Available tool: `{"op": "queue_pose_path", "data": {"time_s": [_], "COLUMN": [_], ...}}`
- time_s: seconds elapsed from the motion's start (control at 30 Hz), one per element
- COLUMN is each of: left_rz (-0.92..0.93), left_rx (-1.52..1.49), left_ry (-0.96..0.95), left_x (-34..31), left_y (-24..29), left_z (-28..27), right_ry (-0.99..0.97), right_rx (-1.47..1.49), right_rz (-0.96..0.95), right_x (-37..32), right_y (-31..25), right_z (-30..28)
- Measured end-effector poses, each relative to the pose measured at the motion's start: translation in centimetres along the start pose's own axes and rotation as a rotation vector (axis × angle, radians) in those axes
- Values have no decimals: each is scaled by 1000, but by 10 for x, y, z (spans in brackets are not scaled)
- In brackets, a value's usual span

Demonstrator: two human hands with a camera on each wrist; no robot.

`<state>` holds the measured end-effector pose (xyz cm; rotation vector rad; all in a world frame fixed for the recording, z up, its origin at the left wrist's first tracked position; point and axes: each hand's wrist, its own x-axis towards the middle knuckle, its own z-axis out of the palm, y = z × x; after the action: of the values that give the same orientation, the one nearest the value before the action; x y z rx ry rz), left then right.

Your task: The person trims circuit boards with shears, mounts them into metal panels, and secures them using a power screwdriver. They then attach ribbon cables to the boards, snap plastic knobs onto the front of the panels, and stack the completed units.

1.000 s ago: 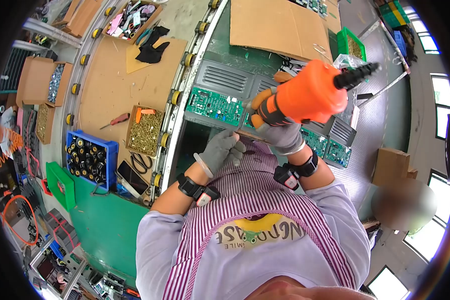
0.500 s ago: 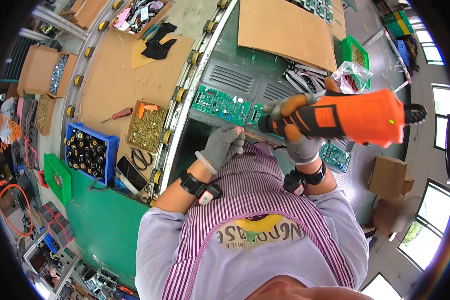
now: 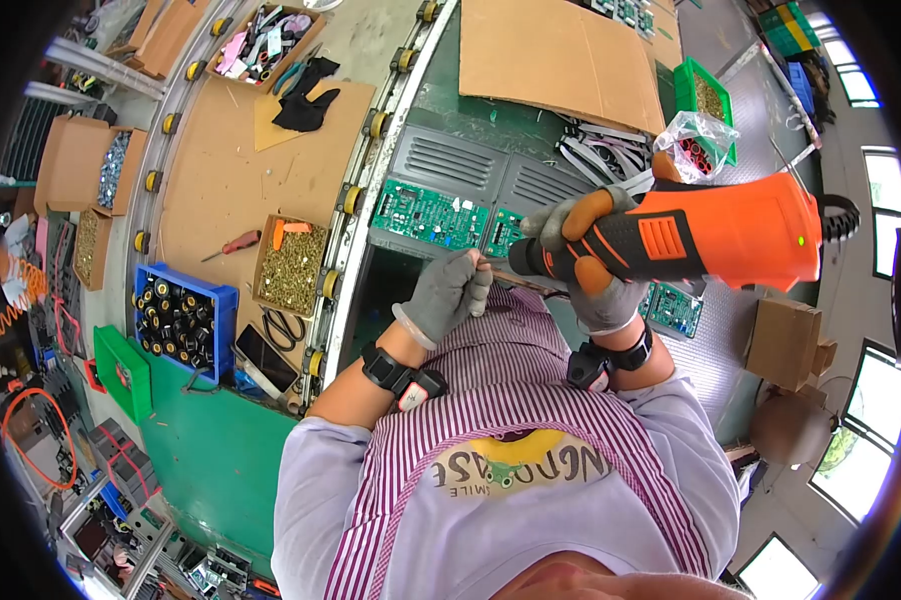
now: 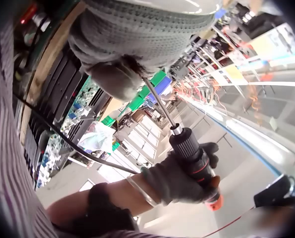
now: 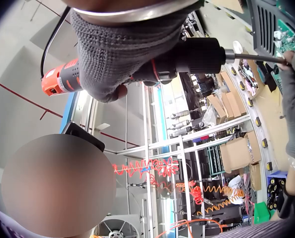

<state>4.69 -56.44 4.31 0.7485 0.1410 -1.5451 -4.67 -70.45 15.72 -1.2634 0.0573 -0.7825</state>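
Bit-to-fingertip step in hand: driver [image 3: 751, 235] gripped in right hand [image 3: 609, 302], bit [image 5: 259, 58] pinched near its tip by left hand [image 3: 441, 302]; whether a screw is held there can't be told. Driver is held up beside boards [image 3: 431, 214]. Steady bit alignment is judged to be needed next. Vs first frame: driver swung flatter, chuck brought nearer left fingertips.
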Motion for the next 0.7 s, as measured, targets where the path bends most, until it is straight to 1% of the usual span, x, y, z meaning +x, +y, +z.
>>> {"op": "queue_pose_path", "data": {"time_s": [0.03, 0.1, 0.13, 0.23, 0.27, 0.33, 0.37, 0.4, 0.43, 0.5, 0.6, 0.7], "left_rz": [57, 170, 271, 1003, 943, 809, 715, 618, 519, 537, 560, 562], "left_rx": [183, 545, 714, 1836, 1966, 2216, 2242, 2264, 2283, 2279, 2266, 2237], "left_ry": [87, 264, 320, 436, 395, 310, 299, 286, 273, 286, 304, 310], "left_x": [-3, -9, -4, -1, 3, 11, 16, 21, 24, 25, 25, 26], "left_y": [5, 20, 21, 43, 47, 54, 55, 54, 53, 51, 48, 48], "left_z": [7, 20, 7, 7, 7, 7, 5, 2, -1, -4, -8, -10], "right_ry": [15, 154, 220, 299, 321, 302, 293, 257, 245, 223, 44, -4], "right_rx": [-26, -123, -170, -294, -376, -391, -400, -541, -566, -613, -678, -792], "right_rz": [-5, 7, 11, 6, 55, 34, 23, 11, 12, 18, 61, 11], "right_x": [2, 5, 9, 19, 22, 25, 26, 26, 26, 26, 28, 29], "right_y": [0, 6, 10, 24, 27, 35, 38, 41, 41, 42, 37, 39], "right_z": [0, 2, 2, -1, -2, -1, -2, -5, -5, -5, -7, -4]}}
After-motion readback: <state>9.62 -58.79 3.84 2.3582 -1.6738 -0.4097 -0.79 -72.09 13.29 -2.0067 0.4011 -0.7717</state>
